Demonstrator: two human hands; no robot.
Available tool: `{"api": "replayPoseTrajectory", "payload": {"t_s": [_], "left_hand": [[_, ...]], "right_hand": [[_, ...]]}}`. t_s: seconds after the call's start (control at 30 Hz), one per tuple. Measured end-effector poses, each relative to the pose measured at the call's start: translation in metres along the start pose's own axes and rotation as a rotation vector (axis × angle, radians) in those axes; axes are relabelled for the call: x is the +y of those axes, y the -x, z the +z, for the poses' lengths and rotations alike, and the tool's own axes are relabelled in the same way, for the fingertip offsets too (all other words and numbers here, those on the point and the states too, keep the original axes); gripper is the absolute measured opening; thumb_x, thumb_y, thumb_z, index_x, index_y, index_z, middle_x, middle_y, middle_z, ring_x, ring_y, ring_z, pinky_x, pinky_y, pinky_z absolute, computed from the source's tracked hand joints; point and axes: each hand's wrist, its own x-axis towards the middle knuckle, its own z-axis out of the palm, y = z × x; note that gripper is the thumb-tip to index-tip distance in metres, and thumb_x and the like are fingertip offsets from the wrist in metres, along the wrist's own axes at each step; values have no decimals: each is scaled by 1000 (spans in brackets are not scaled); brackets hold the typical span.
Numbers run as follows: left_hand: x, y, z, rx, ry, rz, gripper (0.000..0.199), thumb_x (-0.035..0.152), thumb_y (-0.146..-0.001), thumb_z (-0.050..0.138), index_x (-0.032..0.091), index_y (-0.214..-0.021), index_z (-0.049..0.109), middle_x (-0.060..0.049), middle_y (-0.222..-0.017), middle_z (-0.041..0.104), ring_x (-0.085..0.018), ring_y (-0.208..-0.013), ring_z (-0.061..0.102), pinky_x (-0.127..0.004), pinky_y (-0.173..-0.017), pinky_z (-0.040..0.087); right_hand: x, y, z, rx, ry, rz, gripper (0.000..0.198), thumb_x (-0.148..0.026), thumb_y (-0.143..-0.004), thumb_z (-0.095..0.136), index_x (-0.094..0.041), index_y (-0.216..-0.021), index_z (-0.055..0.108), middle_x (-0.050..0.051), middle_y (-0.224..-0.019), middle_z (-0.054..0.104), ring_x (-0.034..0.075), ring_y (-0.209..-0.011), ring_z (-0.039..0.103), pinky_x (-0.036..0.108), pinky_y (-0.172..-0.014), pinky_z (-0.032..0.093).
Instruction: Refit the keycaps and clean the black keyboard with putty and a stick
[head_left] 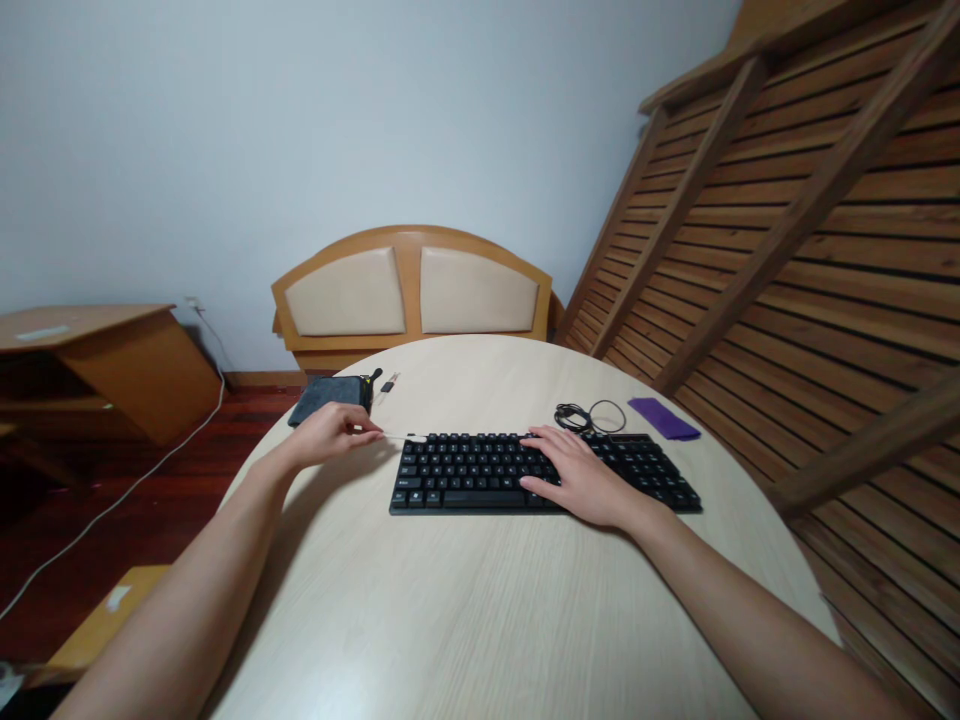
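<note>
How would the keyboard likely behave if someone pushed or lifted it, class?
The keyboard looks stiff, being one straight slab. Lying flat and wide, it seems unlikely to roll or tip. The coiled cable behind might trail if attached.

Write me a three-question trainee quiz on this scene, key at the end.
1. True or false: the right hand is on the near side of the table, well away from the keyboard.

2. What does the left hand hold?
A) a mug
B) a thin white stick
C) a spoon

3. Fill in: the cloth near the keyboard's far right corner is ____ in colour.

Key:
1. False; it is over the keys.
2. B
3. purple
</note>
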Motion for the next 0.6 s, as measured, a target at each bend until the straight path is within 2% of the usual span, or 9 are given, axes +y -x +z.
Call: {"api": "replayPoseTrajectory", "payload": {"t_s": [0.43, 0.6], "left_hand": [[10, -10, 20, -11, -14, 113, 35, 44, -97, 54, 19, -96, 78, -7, -89, 74, -19, -78, 67, -27, -72, 47], [18, -13, 26, 25, -53, 50, 34, 47, -96, 55, 20, -96, 75, -5, -88, 74, -18, -72, 65, -26, -65, 45]], "right_hand": [[0, 0, 0, -6, 12, 0, 60, -65, -93, 49, -24, -137, 56, 12, -148, 50, 31, -142, 39, 54, -120, 26], [0, 1, 0, -7, 11, 0, 60, -64, -93, 50, -24, -137, 56, 12, -148, 50, 31, -142, 39, 53, -120, 27]]}}
